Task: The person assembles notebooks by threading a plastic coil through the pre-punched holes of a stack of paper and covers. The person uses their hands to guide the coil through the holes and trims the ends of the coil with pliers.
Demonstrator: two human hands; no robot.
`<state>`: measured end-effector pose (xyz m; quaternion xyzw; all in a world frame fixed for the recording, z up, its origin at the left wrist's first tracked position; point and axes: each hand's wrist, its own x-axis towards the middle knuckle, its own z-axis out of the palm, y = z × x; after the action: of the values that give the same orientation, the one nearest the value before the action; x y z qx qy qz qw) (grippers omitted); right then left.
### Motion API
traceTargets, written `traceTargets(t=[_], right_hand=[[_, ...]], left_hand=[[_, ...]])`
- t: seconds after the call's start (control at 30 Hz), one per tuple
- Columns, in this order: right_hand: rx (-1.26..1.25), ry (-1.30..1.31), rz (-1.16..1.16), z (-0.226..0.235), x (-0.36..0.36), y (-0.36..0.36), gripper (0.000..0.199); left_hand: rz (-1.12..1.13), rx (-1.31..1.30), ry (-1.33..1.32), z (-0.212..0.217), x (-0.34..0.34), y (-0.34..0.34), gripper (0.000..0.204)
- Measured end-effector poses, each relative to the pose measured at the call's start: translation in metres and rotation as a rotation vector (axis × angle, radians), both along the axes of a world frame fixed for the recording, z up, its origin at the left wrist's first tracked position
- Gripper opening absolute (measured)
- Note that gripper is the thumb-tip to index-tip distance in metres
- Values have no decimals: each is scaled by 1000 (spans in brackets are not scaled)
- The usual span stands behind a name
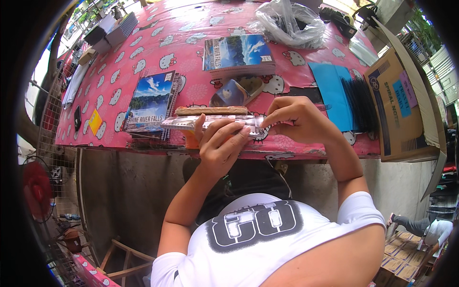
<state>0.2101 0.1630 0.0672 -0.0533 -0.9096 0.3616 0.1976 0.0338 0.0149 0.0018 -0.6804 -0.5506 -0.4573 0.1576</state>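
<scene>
My left hand is wrapped round a notebook, its fingers over the near long edge. The notebook lies edge-on to me near the table's front edge, on or against a brown wooden strip. At its right end my right hand pinches with thumb and fingers. What sits in that pinch is too small to make out. To the left lies a stack of spiral notebooks with waterfall covers. Behind the hands are another notebook stack and a dark blue patterned slipper-like thing.
Right of my hands lie blue sheets, a bundle of black spiral coils and an open cardboard box. A clear plastic bag sits at the back. More notebooks are stacked far left. Pink patterned sheeting covers the table.
</scene>
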Motion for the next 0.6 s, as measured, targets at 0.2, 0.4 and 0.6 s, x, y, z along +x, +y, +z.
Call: traceTargets(t=[0.2,0.4,0.6], right_hand=[[95,33,-21,-2,-2,-2,23],[3,-84,-221,2,7,-12,14],[151,165,-418,-12,-9,-14,17]], left_hand=[[-3,24,-31,1,-1,4,24],[46,-13,-156,24,2,22,25],[17,-16,-185,28,-4,35,16]])
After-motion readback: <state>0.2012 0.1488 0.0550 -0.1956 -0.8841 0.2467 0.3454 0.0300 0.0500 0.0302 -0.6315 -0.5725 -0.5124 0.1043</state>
